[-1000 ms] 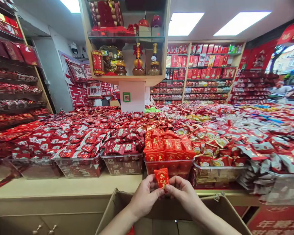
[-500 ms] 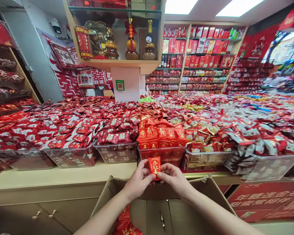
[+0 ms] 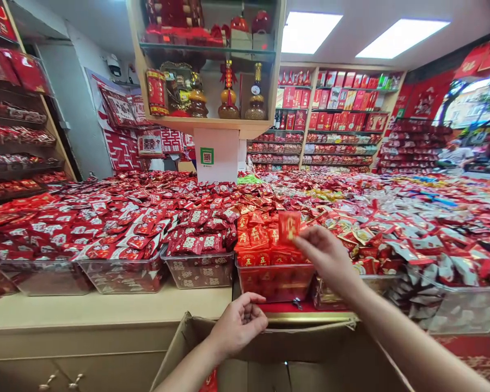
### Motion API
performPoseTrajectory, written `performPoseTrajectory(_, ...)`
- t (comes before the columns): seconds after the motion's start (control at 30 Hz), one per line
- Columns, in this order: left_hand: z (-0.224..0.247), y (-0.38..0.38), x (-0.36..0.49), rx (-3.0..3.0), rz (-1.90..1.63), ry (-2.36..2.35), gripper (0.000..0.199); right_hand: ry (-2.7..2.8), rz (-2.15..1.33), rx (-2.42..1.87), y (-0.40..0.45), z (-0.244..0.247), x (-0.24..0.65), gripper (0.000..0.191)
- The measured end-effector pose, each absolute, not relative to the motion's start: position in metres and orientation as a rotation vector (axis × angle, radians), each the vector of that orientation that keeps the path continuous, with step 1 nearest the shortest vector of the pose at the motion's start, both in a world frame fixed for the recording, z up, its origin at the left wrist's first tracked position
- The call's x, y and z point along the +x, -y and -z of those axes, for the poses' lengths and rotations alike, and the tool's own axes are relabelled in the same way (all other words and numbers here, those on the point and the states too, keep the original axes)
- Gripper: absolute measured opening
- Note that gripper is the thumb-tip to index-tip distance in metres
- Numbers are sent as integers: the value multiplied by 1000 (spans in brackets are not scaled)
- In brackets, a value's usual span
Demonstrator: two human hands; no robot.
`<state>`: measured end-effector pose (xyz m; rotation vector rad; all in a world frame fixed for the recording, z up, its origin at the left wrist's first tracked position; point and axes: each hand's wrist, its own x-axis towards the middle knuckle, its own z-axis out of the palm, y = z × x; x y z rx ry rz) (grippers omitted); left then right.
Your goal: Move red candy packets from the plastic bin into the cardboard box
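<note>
Between the thumb and fingers of my right hand (image 3: 329,258) is a small red candy packet (image 3: 289,226) with gold lettering, held upright. It is in front of the red packets piled in a clear plastic bin (image 3: 274,280). My left hand (image 3: 240,322) hovers over the near part of the counter, above the rear edge of an open cardboard box (image 3: 310,340). Its fingers are loosely curled and apart, with nothing in them. Low in the box, a bit of red packet (image 3: 209,381) shows beside my left forearm.
Clear bins of wrapped sweets line the counter, among them one of maroon packets (image 3: 199,269) and one of white-and-red packets (image 3: 465,299). A small dark metal object (image 3: 297,304) lies before the middle bin. A glass-shelved cabinet (image 3: 212,122) overhangs the sweets.
My right hand has carried the packet up and forward to the bin's pile. My left hand has let go of it and stays lower, over the box edge. The view has tilted up.
</note>
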<state>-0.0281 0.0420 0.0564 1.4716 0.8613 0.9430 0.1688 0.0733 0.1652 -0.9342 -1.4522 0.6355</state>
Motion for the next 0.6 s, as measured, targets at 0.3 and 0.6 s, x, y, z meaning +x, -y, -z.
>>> performPoseTrajectory(0.3, -57, -39, -25, 1472, -943, -949, 21, 1489, -679, -1409, -189, -213, 157, 20)
performPoseTrajectory(0.6, -54, -43, -27, 1449, -921, -939, 23, 1650, -515, -1733, -217, -214, 151, 22)
